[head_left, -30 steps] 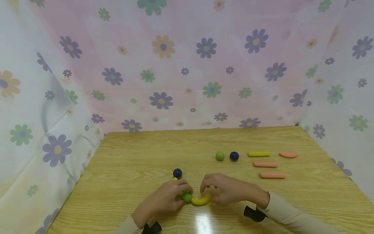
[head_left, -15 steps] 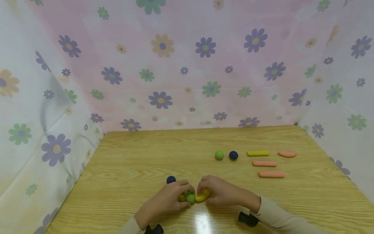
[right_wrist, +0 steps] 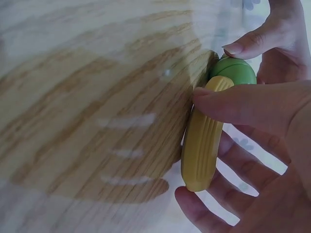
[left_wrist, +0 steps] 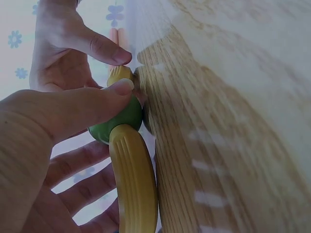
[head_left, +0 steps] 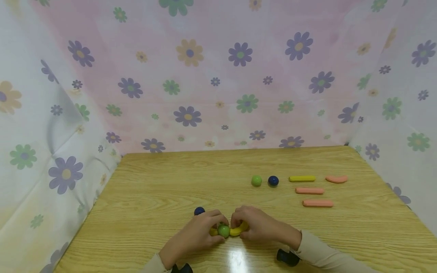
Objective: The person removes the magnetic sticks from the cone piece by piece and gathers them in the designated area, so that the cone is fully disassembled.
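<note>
My left hand (head_left: 196, 230) pinches a green ball (head_left: 224, 230) between thumb and fingers, low over the wooden table. A curved yellow ribbed stick (left_wrist: 133, 179) meets the ball on its left side, partly covered by that hand in the head view. With thumb and fingers, my right hand (head_left: 259, 224) grips a second curved yellow stick (right_wrist: 201, 141), whose end meets the ball's right side. Just beyond my left hand, a dark blue ball (head_left: 199, 211) shows, its lower part hidden by the hand.
Farther back on the wooden table (head_left: 164, 178) lie a green ball (head_left: 257, 181), a dark blue ball (head_left: 273, 181) and a straight yellow stick (head_left: 302, 178). To the right are a curved pink stick (head_left: 336, 179) and two straight pink sticks (head_left: 309, 190). Flowered cloth (head_left: 218, 68) hangs behind.
My right hand has closed in from the right and taken hold of the curved yellow stick, tilting it. My left hand and green ball shifted slightly right; the near blue ball moved left and closer.
</note>
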`<state>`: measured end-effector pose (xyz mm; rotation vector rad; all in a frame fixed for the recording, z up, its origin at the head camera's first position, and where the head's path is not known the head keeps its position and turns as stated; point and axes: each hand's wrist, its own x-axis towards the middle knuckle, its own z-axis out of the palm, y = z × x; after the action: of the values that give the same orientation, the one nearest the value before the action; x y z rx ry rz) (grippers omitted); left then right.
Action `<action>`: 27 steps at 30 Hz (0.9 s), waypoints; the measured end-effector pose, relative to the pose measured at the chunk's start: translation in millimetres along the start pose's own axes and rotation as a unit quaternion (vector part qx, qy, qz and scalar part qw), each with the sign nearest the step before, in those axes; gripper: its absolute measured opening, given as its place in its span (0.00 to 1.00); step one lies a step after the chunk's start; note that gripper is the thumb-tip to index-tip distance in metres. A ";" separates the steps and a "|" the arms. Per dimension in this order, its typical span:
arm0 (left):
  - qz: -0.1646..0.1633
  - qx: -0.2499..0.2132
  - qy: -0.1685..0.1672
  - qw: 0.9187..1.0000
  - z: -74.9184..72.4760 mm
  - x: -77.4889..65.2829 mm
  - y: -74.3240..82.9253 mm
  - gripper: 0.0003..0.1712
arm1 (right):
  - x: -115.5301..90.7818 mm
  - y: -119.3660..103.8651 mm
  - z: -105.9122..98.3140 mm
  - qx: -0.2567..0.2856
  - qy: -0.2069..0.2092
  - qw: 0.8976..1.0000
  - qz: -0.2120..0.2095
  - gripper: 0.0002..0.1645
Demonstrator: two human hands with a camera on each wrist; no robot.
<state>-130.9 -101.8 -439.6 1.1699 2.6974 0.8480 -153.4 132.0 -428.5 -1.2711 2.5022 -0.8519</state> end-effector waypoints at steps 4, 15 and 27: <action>-0.005 0.003 0.001 1.000 0.5 0.6 0.7 0.16 | -1.7 -1.3 1.1 -0.009 0.009 1.000 0.008 0.17; -0.016 0.005 0.002 1.000 0.7 1.2 4.9 0.15 | -8.0 -1.8 -0.2 -0.058 0.033 0.997 0.042 0.13; -0.016 -0.001 -0.001 1.000 0.5 0.2 5.1 0.15 | -36.0 15.8 -18.6 -0.050 0.060 0.993 0.085 0.14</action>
<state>-127.6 -98.6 -437.4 1.1225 2.7059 0.8448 -150.1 175.2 -425.2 -1.0430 2.7329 -0.7934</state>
